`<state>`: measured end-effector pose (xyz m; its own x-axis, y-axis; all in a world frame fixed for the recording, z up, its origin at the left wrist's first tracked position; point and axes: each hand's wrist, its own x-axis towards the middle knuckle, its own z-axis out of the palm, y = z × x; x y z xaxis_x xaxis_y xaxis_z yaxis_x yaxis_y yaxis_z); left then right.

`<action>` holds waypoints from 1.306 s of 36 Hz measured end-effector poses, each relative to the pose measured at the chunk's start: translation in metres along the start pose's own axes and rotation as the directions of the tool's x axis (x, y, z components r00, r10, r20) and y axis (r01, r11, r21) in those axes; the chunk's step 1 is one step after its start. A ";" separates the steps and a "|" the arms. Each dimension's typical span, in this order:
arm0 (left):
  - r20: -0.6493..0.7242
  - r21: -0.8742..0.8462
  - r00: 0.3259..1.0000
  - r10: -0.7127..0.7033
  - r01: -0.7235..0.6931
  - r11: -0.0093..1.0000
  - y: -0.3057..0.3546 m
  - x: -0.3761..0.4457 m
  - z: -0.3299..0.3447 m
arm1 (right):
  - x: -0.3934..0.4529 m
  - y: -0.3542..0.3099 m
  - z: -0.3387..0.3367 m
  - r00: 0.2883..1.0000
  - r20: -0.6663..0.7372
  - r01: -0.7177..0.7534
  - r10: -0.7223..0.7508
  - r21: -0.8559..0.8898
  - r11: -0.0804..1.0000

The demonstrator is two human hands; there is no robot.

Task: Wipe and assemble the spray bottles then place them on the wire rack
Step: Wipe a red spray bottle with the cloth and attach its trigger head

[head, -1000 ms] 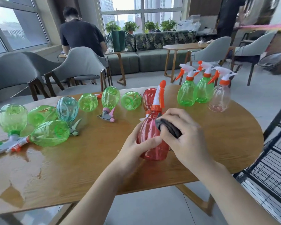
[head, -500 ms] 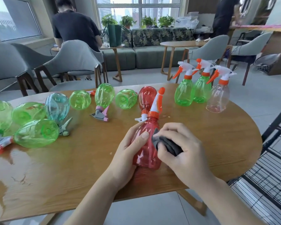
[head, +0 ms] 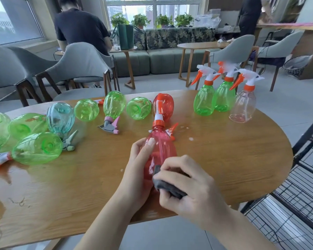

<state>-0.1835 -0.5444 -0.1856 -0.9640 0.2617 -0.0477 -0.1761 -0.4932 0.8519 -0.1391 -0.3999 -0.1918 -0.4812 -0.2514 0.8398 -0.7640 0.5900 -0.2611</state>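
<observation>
Both hands grip: left (head: 135,170) round red bottle (head: 161,150), right (head: 192,192) round dark cloth (head: 167,185); bottle base hidden.

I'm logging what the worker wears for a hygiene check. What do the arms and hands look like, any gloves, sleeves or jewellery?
Both hands, left hand and right hand, are bare: no gloves, rings or watch. The forearms show no sleeves.

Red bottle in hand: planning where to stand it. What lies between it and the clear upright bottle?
Head view: bare table, only small white specks.
</observation>
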 end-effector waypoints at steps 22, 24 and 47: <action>0.095 -0.018 0.995 0.008 -0.006 1.000 -0.004 -0.005 -0.002 | 0.010 0.011 -0.005 0.973 -0.145 -0.185 0.181 -0.011 0.983; 0.096 -0.036 0.995 0.013 -0.010 0.999 -0.004 -0.004 -0.004 | 0.008 0.010 -0.004 0.984 -0.124 -0.128 0.124 -0.023 0.992; 0.160 -0.207 0.968 -0.192 0.223 0.953 -0.005 0.004 -0.016 | -0.001 0.007 0.006 0.987 0.003 0.159 -0.161 -0.164 0.974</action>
<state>-0.1893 -0.5537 -0.1986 -0.8677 0.4808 -0.1259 -0.4239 -0.5836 0.6926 -0.1467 -0.4003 -0.1980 -0.3535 -0.3455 0.8693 -0.7498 0.6603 -0.0425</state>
